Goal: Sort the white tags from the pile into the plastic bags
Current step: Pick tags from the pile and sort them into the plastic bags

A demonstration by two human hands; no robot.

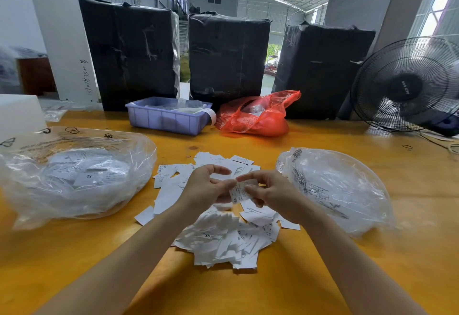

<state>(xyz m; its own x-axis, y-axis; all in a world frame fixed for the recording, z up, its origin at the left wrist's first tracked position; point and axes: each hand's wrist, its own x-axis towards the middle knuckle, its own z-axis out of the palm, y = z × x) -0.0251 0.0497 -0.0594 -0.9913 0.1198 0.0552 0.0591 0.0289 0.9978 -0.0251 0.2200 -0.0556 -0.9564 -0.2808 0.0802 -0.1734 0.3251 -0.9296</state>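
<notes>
Both hands met above the loose pile of small white paper tags (223, 230) on the yellow wooden table (310, 277). The left hand (206, 188) and right hand (270, 195) together pinched one white printed tag (239, 191) marked XS. Clear crinkled plastic bags lay left (74, 173) and right (335, 190) of the pile, the left holding tags marked XL.

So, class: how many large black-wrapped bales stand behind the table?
3: left bale, middle bale behind the purple tray, right bale beside the fan. None looks hidden.
</notes>
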